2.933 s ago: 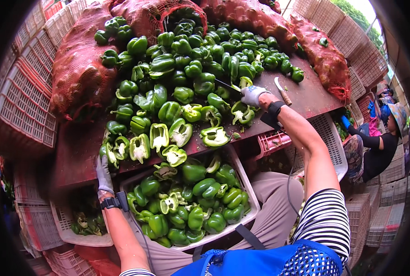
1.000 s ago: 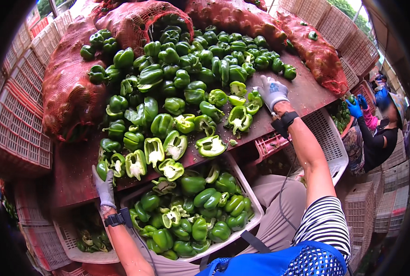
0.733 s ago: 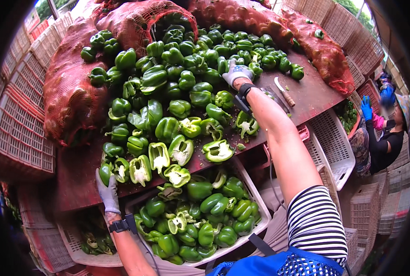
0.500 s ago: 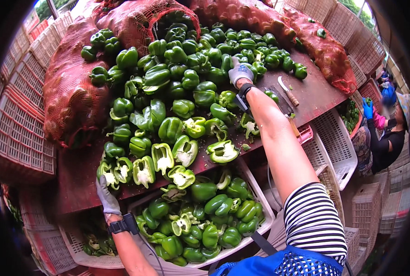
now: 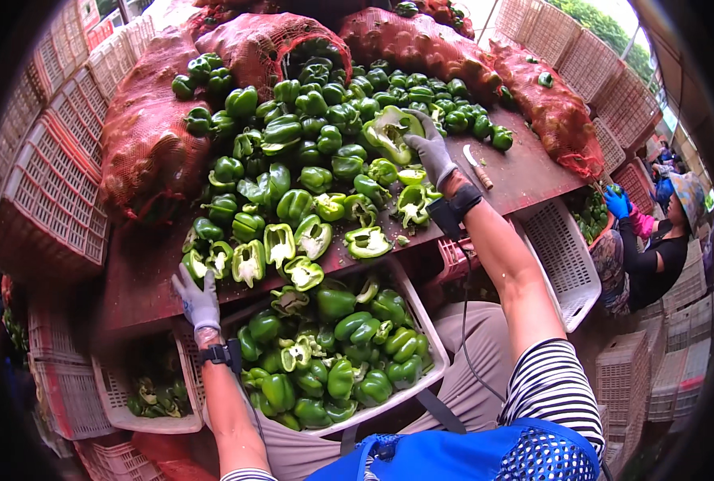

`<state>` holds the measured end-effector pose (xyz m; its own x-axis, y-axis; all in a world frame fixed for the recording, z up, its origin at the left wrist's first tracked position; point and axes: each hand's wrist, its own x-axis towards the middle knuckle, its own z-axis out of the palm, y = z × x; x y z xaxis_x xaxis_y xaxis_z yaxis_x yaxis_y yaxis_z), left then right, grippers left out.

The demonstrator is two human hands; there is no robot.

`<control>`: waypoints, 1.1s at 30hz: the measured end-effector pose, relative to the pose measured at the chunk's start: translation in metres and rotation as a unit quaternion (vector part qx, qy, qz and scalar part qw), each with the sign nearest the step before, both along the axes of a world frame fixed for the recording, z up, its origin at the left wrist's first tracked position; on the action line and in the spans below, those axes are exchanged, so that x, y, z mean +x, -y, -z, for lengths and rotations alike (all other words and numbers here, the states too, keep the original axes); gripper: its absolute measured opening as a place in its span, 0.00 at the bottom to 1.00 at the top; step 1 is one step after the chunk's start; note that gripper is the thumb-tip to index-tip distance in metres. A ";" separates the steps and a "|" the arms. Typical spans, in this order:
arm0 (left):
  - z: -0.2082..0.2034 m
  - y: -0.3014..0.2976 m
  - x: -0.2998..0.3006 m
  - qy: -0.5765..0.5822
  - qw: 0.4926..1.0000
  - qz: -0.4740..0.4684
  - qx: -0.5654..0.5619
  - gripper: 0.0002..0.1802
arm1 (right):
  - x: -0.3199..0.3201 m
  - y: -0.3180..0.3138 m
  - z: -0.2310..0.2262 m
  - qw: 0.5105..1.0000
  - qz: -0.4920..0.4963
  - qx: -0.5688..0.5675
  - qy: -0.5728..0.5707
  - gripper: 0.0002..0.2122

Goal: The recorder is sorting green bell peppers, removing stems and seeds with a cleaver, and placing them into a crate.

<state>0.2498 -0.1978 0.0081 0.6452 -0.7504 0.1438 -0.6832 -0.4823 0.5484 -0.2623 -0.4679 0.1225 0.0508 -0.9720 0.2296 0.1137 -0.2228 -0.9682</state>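
My right hand, in a grey glove, is closed on a cut green bell pepper half, its pale inner side showing, over the pile of whole green bell peppers. At the table's near left edge, my gloved left hand has its fingers apart beside a cut half; whether it touches is unclear. More opened halves lie in a row along that edge, cut faces up. A curved knife with a wooden handle lies right of my right hand.
Below the table edge stands a white crate of green peppers, with another crate to its left. Red mesh sacks border the dark red table. At right, a person in blue gloves sits beside crates.
My right hand has come up from among the peppers and now holds a cut half. The left hand stays by the table edge. The whole view has shifted slightly.
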 end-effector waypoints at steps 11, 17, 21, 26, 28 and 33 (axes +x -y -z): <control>-0.107 -0.054 -0.197 -0.662 0.633 0.281 -0.285 0.36 | 0.176 -0.275 -0.016 0.978 -0.112 0.110 0.136 0.28; -0.120 -0.116 -0.202 -0.527 0.781 0.202 -0.267 0.32 | 0.155 -0.332 -0.057 0.780 0.061 -0.348 -0.517 0.35; -0.111 -0.146 -0.211 -0.333 0.891 0.234 -0.204 0.43 | 0.146 -0.343 -0.059 0.693 -0.018 -0.408 -0.593 0.26; -0.112 -0.174 -0.220 -0.263 0.926 0.240 -0.125 0.41 | 0.136 -0.360 -0.038 0.699 -0.045 -0.435 -0.565 0.17; -0.116 -0.184 -0.218 -0.247 0.928 0.258 -0.107 0.38 | 0.130 -0.365 -0.033 0.741 -0.105 -0.381 -0.542 0.17; -0.111 -0.204 -0.201 -0.330 0.877 0.341 -0.078 0.36 | 0.119 -0.378 -0.032 0.731 -0.183 -0.330 -0.569 0.19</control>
<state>0.0490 0.0065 0.1193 0.0362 -0.9984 0.0436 -0.2917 0.0312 0.9560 -0.1435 -0.0899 0.1545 0.8027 -0.5417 0.2492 -0.5122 -0.8404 -0.1771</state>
